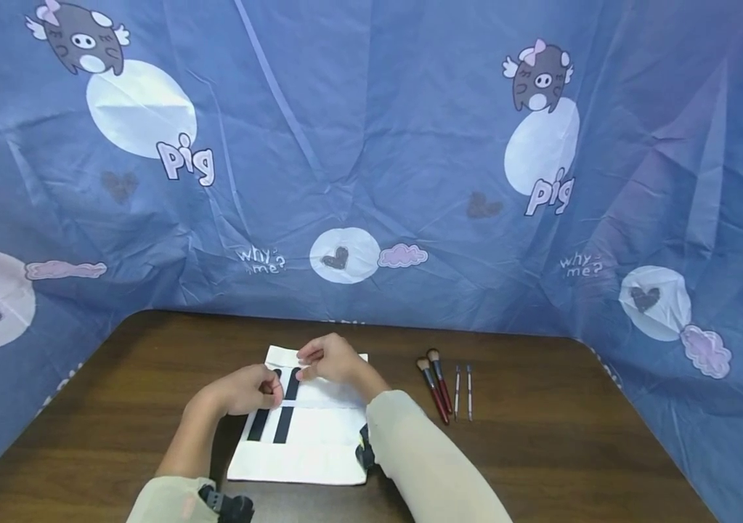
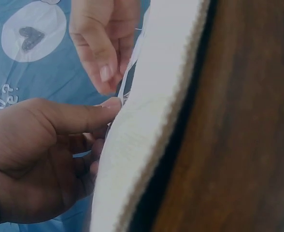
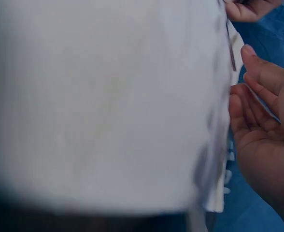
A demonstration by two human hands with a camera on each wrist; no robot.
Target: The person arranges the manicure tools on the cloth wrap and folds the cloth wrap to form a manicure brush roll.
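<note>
Cloth (image 1: 319, 459) lies on the table (image 1: 541, 454) under both hands, which work at its upper left part. The left hand (image 1: 240, 390) has thumb and fingertips curled in close at the cloth's left side, by the left strip (image 1: 258, 426); its fingers hide the contact, so I cannot tell whether it pinches strip, cloth or nothing. The right hand (image 1: 332, 359) has bent fingers with a clear gap to the thumb, near the top of the right strip (image 1: 283, 425); whether they touch the cloth is hard to judge.

Both strips are flat, black and narrow, crossed by a pale band (image 1: 325, 404); the left hand covers part of the left one. The cloth is white, roughly rectangular, with a ribbed beige edge in the left wrist view. In the right wrist view it is blurred and fills most of the picture. The right forearm hides some of its right side.

Light sleeves (image 1: 426, 454) run off the bottom, with a black device at each wrist. To the right lie two brushes (image 1: 436, 393) with soft heads and dark red handles, then two thin sticks (image 1: 470, 396), their detail too small to read. Behind hangs a creased blue backdrop (image 1: 410, 109) printed with pigs, cut off at the top.
</note>
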